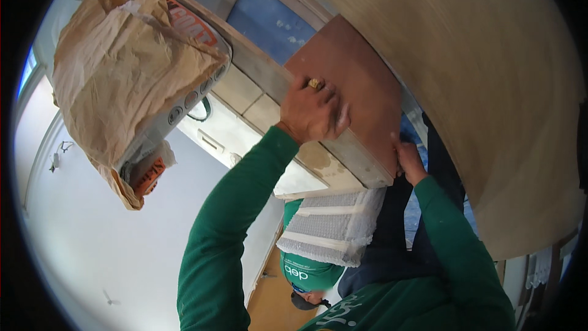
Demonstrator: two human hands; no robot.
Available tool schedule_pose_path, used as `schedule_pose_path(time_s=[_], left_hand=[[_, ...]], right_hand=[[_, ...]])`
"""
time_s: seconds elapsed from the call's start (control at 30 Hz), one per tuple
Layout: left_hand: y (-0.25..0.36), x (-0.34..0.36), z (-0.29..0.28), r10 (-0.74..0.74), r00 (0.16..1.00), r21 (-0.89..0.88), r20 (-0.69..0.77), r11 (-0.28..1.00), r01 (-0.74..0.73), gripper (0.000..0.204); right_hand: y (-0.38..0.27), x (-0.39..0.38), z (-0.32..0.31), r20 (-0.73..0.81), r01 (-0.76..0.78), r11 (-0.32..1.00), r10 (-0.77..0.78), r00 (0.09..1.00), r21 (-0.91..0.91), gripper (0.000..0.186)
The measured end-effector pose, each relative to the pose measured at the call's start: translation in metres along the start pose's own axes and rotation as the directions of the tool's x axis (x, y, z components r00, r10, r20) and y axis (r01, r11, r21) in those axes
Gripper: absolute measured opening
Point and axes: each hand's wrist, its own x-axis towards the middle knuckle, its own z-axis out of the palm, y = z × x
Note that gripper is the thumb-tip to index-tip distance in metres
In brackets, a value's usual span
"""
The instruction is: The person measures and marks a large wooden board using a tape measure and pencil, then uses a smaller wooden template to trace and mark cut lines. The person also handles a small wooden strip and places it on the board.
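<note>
A flat reddish-brown panel [355, 79] lies slanted over the corner of a pale, tiled-looking ledge [318, 162]. My left hand [313, 112] is closed against the panel's left side, fingers curled; whether it pinches anything small cannot be seen. A yellow, ring-like item [316, 84] shows on one of its fingers. At the panel's lower right edge, my right hand [410, 158] grips it, with the thumb lying near the edge and the other fingers mostly hidden. Both forearms wear green sleeves.
A crumpled brown paper bag [122, 67] rests over a printed sack [217, 37] at left. Bubble wrap [334, 220] hangs below the ledge. A large, curved, wood-toned surface [490, 86] fills the right. Low down appears a green cap [309, 270], perhaps reflected.
</note>
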Motion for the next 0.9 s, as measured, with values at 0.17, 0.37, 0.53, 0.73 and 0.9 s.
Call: schedule_pose_path(time_s=[0.17, 0.37, 0.53, 0.73, 0.9], left_hand=[[-0.004, -0.001, -0.005, -0.021, 1.0, -0.022, 0.001, 1.0, 0.021, 0.018], [-0.006, 0.0, -0.009, -0.043, 0.999, -0.088, -0.008, 0.995, 0.043, 0.018], [-0.008, -0.003, -0.004, -0.049, 0.996, -0.099, -0.07, 0.994, 0.042, 0.017], [-0.007, -0.003, -0.008, -0.048, 0.997, -0.116, -0.053, 0.992, 0.042, 0.02], [-0.008, -0.006, -0.008, -0.049, 0.998, -0.092, -0.025, 0.995, 0.046, 0.021]], right_hand=[[0.015, 0.024, 0.008, -0.124, 0.054, 0.98, -0.079, 0.989, -0.193, 0.087], [0.006, 0.023, 0.012, -0.176, 0.036, 0.904, -0.122, 0.977, -0.426, 0.09], [0.007, 0.03, 0.014, -0.259, -0.031, 0.881, -0.106, 0.96, -0.473, 0.095], [0.003, 0.029, 0.008, -0.228, -0.095, 0.907, -0.001, 0.974, -0.41, 0.097], [-0.005, 0.028, 0.005, -0.129, -0.097, 0.938, 0.057, 0.99, -0.333, 0.097]])
